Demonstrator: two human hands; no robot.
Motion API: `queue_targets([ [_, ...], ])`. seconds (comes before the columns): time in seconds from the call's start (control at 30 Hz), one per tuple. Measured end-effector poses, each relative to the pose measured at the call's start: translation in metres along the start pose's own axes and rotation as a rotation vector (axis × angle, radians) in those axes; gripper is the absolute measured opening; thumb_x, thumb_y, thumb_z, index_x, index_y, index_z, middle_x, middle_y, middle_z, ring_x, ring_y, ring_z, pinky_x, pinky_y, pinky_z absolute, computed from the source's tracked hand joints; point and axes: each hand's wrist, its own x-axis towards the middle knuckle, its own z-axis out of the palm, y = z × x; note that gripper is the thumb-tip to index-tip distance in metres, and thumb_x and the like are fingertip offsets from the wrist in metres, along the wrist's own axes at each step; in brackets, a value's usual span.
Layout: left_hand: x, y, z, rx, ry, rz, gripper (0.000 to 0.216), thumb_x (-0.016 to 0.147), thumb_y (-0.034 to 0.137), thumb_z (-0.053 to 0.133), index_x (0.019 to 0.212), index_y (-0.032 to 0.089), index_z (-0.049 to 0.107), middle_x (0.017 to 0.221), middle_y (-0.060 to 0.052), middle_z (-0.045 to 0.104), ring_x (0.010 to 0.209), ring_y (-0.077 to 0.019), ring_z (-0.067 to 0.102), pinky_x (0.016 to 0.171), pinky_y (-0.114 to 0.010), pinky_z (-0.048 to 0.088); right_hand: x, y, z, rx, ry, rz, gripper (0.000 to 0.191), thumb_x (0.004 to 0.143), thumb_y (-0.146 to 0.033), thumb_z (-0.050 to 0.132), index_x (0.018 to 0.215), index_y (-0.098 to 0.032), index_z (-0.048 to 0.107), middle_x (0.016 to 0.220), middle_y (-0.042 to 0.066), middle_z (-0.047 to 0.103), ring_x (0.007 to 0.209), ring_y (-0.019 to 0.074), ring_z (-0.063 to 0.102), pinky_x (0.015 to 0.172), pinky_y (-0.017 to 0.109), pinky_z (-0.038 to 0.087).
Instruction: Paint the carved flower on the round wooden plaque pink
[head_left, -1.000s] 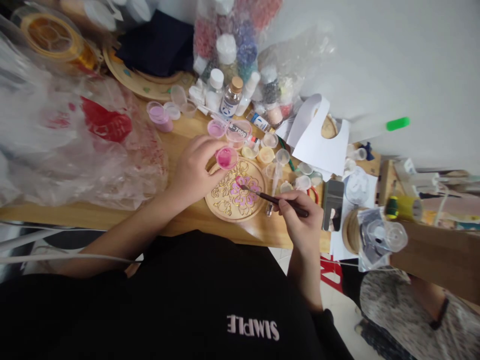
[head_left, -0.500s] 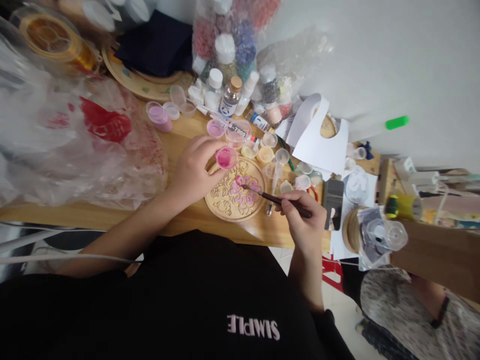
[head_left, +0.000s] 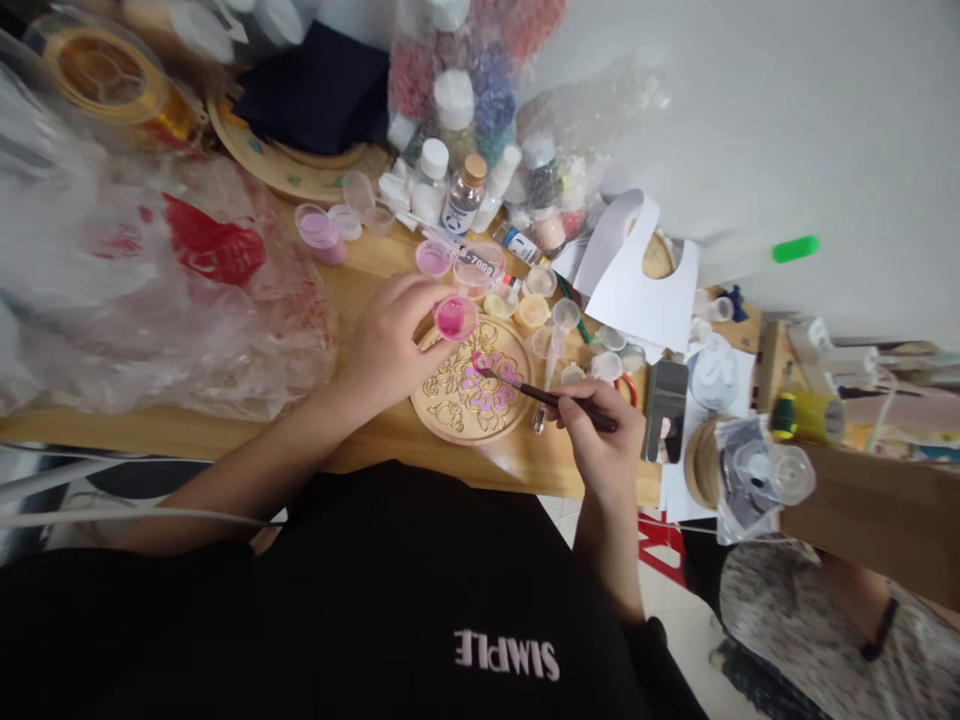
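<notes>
A round wooden plaque [head_left: 510,425] with raised gold outlines lies on the table in front of me. Its flower [head_left: 487,395] has lilac petals, with a spot of darker pink at the upper left. In my left hand [head_left: 394,335] is a small clear cup of pink paint [head_left: 454,318], held over the plaque's upper left edge. My right hand [head_left: 596,420] grips a dark-handled tool [head_left: 536,393], thin-tipped like a brush or small palette knife. Its tip meets the flower near the pink spot; whether it touches the surface is hard to tell.
Several small paint cups [head_left: 534,310] and bottles [head_left: 463,195] crowd the table behind the plaque. A crumpled plastic bag [head_left: 247,330] covers the left. A phone [head_left: 666,410] lies right of my right hand. Another person's arm [head_left: 855,600] shows at the lower right.
The tool and my right hand have shifted slightly left. My left hand keeps the cup at almost the same spot over the plaque.
</notes>
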Motion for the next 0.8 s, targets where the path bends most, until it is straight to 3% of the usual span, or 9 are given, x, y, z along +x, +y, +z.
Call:
queue_targets([
  [0.8, 0.0008, -0.0010, 0.0006, -0.003, 0.005, 0.003, 0.029, 0.089, 0.019, 0.071, 0.117, 0.025, 0.071, 0.119, -0.006, 0.077, 0.114, -0.0288, 0.071, 0.103, -0.047, 0.062, 0.0055, 0.0021, 0.0042, -0.003, -0.017, 0.011, 0.007, 0.079, -0.030, 0.071, 0.078, -0.024, 0.075, 0.064, -0.002, 0.069, 0.055, 0.0140, 0.064, 0.052, 0.027, 0.050],
])
